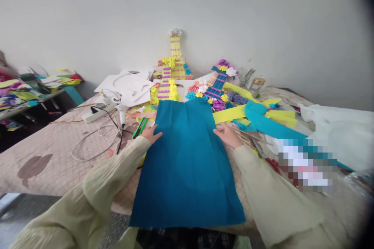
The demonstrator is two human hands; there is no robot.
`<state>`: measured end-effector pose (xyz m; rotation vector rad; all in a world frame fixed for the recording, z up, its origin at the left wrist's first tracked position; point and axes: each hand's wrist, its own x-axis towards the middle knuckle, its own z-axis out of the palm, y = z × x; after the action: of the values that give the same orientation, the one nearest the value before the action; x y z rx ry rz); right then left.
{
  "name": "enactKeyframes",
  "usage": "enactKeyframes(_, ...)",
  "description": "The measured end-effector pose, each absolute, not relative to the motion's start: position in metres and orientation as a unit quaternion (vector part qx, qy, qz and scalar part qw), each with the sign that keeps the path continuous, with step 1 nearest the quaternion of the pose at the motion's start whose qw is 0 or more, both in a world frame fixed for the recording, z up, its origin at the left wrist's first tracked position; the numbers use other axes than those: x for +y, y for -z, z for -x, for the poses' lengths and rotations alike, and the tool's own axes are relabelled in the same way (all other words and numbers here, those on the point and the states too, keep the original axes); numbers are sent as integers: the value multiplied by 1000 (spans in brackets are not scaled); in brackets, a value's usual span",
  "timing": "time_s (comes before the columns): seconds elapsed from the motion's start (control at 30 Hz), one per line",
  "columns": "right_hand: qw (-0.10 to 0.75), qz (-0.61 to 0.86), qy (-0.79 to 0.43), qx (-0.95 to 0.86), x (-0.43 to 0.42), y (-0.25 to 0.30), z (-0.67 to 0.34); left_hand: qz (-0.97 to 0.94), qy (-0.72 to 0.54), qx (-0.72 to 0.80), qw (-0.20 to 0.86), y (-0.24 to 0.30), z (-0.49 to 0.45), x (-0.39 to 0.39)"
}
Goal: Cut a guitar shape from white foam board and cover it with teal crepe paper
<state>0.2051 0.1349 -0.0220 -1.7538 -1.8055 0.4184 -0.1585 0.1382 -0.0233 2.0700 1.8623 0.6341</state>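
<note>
A large sheet of teal-blue crepe paper (187, 163) lies spread on the table in front of me, its near edge hanging over the table's front. My left hand (150, 133) rests on the sheet's left edge with fingers laid flat. My right hand (226, 134) rests on the right edge, fingers stretched along the paper. Both arms wear pale cream sleeves.
Paper guitars decorated with paper flowers (172, 74) lean on the wall behind the sheet. Yellow and blue paper strips (257, 114) lie at the right. A glue gun (122, 113), a power strip (95, 113) and cables lie at the left. White sheets (128, 83) sit at the back left.
</note>
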Motion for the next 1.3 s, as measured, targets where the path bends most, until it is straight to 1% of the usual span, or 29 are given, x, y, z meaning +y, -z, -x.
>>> enactKeyframes(0.17, 320, 677, -149, -646, 155, 34, -191, -669, -233, 690, 145, 30, 158, 158)
enactKeyframes(0.37, 370, 645, -122, -657, 149, 33, -182, -697, -278, 640, 169, 16, 156, 159)
enactKeyframes(0.57, 440, 618, -75, -647, 138, 21, -184, -715, -368, 580, 130, -2, 155, 136)
enactKeyframes(0.73, 462, 617, -51, -636, 147, 13, -185, -704, -399, 580, 93, -11, 160, 147)
enactKeyframes(0.87, 443, 634, -49, -632, 168, 11, -185, -717, -365, 587, 86, -9, 157, 176)
enactKeyframes(1.07, 373, 648, -48, -662, 189, 8, -192, -741, -286, 601, 89, -1, 156, 202)
enactKeyframes(1.2, 343, 628, -19, -698, 163, -4, -186, -756, -241, 604, 69, -9, 145, 177)
enactKeyframes(1.3, 303, 574, -27, -760, 118, -8, -172, -818, -187, 538, 84, -15, 119, 133)
